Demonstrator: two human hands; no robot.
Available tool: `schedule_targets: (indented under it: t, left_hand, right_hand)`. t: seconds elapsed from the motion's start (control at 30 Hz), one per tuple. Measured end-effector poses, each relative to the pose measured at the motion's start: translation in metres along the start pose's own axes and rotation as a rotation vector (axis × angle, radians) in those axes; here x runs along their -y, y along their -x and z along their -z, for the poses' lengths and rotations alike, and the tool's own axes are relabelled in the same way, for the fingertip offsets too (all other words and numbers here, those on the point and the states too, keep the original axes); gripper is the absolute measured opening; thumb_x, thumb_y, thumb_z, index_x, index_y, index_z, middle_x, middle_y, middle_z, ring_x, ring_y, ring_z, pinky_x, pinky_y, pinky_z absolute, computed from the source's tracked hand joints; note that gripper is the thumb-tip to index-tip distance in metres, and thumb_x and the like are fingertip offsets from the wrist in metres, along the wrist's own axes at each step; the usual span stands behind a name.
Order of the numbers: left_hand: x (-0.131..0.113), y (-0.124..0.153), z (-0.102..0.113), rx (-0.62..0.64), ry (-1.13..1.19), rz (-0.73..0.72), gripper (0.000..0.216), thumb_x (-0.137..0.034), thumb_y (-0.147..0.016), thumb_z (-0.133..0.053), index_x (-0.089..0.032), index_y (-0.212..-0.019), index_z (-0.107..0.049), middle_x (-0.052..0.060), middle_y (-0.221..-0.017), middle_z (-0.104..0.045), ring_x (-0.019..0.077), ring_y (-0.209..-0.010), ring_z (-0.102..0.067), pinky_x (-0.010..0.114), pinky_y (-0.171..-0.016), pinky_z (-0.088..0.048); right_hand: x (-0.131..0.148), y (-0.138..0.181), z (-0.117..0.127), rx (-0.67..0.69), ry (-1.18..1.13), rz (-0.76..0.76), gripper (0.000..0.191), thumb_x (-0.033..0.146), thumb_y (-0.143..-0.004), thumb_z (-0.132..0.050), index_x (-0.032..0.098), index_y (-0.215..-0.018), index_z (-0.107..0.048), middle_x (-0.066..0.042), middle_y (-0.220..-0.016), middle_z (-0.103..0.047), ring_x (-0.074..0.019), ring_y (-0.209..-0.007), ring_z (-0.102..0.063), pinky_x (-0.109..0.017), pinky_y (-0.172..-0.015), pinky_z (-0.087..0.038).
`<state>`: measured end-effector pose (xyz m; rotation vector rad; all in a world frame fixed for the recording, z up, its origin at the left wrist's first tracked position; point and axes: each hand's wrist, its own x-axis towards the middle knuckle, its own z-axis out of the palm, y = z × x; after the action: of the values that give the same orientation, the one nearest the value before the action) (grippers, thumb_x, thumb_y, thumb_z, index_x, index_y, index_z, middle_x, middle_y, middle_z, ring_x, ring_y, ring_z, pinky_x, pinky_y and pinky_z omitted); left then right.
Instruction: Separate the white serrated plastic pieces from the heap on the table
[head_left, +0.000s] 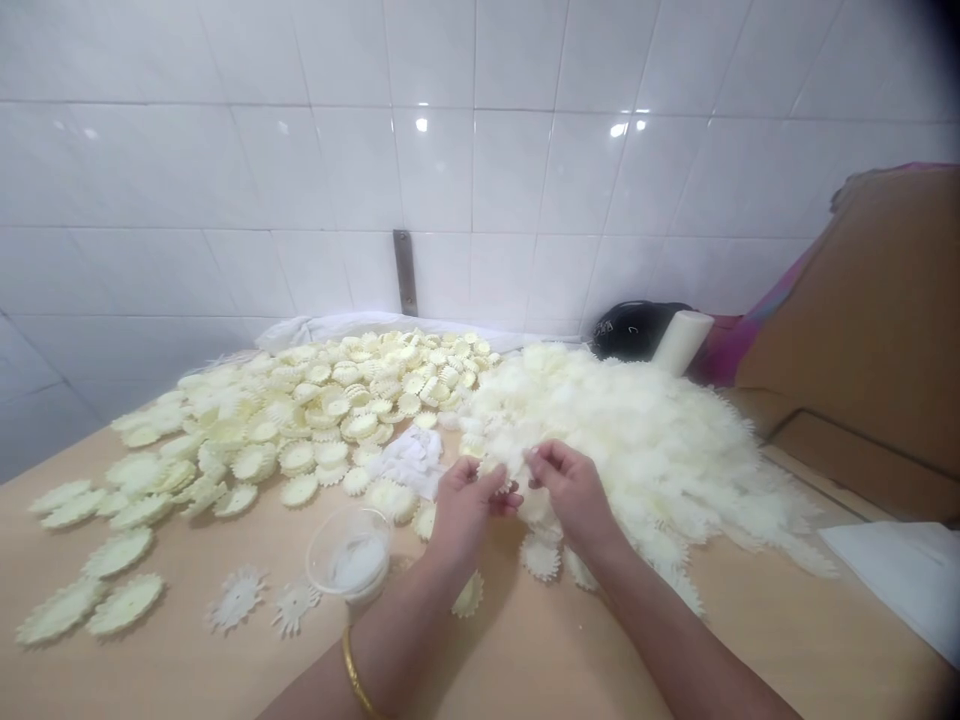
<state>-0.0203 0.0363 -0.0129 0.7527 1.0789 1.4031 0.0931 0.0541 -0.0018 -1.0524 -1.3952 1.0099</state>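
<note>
My left hand (pixel 465 500) is closed, thumb against fingers, on a pale scalloped disc (pixel 491 468). Close to its right, my right hand (pixel 576 500) is pinched at the edge of thin white material; whether that belongs to the same disc I cannot tell. Behind and to the left spreads a large heap of cream scalloped discs (pixel 255 430), many cupped. On the right, a pile of thin, whitish frilled pieces (pixel 637 430) reaches up to my right hand. A clear plastic cup (pixel 315 550) with white stuff inside stands left of my left forearm.
A crumpled white cloth (pixel 409 458) lies behind my left hand. Two flat toothed cut-outs, one a white disc (pixel 237 598), lie left of the cup. At the back right are a black bag (pixel 630 328), a white roll (pixel 682 342) and a cardboard box (pixel 862 300). Tiled wall (pixel 510 170) behind.
</note>
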Motion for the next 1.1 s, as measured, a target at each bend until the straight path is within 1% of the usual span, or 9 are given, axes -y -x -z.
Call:
schedule_targets:
  t: [0.17,0.3,0.37,0.47,0.6,0.7,0.87,1.0,1.1]
  left_hand:
    - [0.006,0.004,-0.004,0.062,0.05,0.041,0.025,-0.024,-0.063,-0.066,-0.016,-0.071,-0.044,0.003,-0.056,-0.06,0.0112,-0.046,-0.056,0.02,-0.044,-0.042]
    - [0.007,0.004,0.0,-0.011,0.039,0.121,0.021,-0.018,-0.064,-0.062,-0.017,-0.072,-0.043,0.002,-0.051,-0.057,0.0093,-0.041,-0.051,0.018,-0.04,-0.038]
    - [0.005,0.004,0.0,0.004,0.046,0.144,0.023,-0.015,-0.065,-0.06,-0.017,-0.081,-0.045,0.001,-0.05,-0.057,0.0104,-0.042,-0.052,0.019,-0.041,-0.039]
    - [0.002,0.008,-0.003,0.122,0.097,0.198,0.027,-0.015,-0.068,-0.056,-0.018,-0.094,-0.047,0.002,-0.053,-0.057,0.0118,-0.045,-0.054,0.02,-0.043,-0.041]
    - [-0.002,0.011,-0.006,0.223,0.157,0.234,0.028,-0.038,-0.075,-0.053,-0.016,-0.092,-0.052,0.005,-0.067,-0.058,0.0105,-0.047,-0.055,0.02,-0.041,-0.04]
    - [-0.002,0.009,-0.003,0.203,0.143,0.192,0.028,-0.04,-0.073,-0.056,-0.016,-0.087,-0.053,0.003,-0.07,-0.056,0.0082,-0.044,-0.052,0.019,-0.039,-0.039]
    - [0.0,0.007,-0.002,0.133,0.106,0.201,0.014,-0.025,-0.073,-0.057,-0.017,-0.082,-0.049,0.001,-0.066,-0.055,0.0107,-0.048,-0.054,0.021,-0.043,-0.04]
    - [0.0,0.01,-0.005,0.142,0.002,0.148,0.015,-0.028,-0.073,-0.055,-0.016,-0.08,-0.051,0.0,-0.063,-0.053,0.0105,-0.047,-0.053,0.021,-0.043,-0.039]
    - [0.003,0.01,-0.004,0.185,-0.123,0.058,0.021,-0.035,-0.071,-0.058,-0.015,-0.073,-0.052,-0.001,-0.063,-0.051,0.0087,-0.046,-0.051,0.021,-0.044,-0.04]
  right_hand:
    - [-0.007,-0.005,-0.001,-0.188,-0.129,-0.046,0.027,0.038,-0.073,-0.052,0.019,-0.057,-0.04,0.006,-0.049,-0.039,-0.0098,-0.048,-0.04,-0.023,-0.05,-0.037]
    - [-0.009,-0.015,0.013,-0.341,-0.07,-0.005,0.028,0.039,-0.077,-0.047,0.02,-0.058,-0.039,0.005,-0.049,-0.041,-0.0104,-0.047,-0.041,-0.023,-0.049,-0.037]
    - [-0.007,-0.014,0.016,-0.291,0.077,0.073,0.027,0.038,-0.078,-0.048,0.019,-0.059,-0.042,0.004,-0.05,-0.043,-0.0106,-0.048,-0.041,-0.023,-0.049,-0.036]
    - [-0.004,-0.009,0.014,-0.184,0.285,0.293,0.019,0.031,-0.079,-0.048,0.018,-0.065,-0.051,0.001,-0.061,-0.049,-0.0128,-0.058,-0.047,-0.025,-0.056,-0.039]
    - [-0.005,-0.001,0.006,0.019,0.483,0.473,0.016,0.02,-0.08,-0.046,0.018,-0.071,-0.059,-0.004,-0.074,-0.052,-0.0155,-0.07,-0.05,-0.029,-0.066,-0.041]
    - [-0.004,0.001,0.006,0.16,0.518,0.511,0.015,0.016,-0.077,-0.047,0.019,-0.075,-0.062,-0.005,-0.077,-0.053,-0.0173,-0.075,-0.05,-0.032,-0.07,-0.041]
    - [0.002,-0.003,0.012,0.148,0.305,0.403,0.011,0.021,-0.077,-0.047,0.018,-0.073,-0.057,-0.004,-0.078,-0.056,-0.0167,-0.075,-0.053,-0.03,-0.069,-0.043]
    - [0.001,-0.006,0.014,0.042,0.294,0.226,0.022,0.034,-0.075,-0.052,0.016,-0.087,-0.057,-0.006,-0.085,-0.059,-0.0175,-0.078,-0.054,-0.03,-0.071,-0.043]
    - [-0.002,-0.007,0.012,0.143,0.317,0.108,0.025,0.037,-0.072,-0.054,0.015,-0.084,-0.059,-0.006,-0.08,-0.06,-0.0171,-0.072,-0.054,-0.028,-0.065,-0.042]
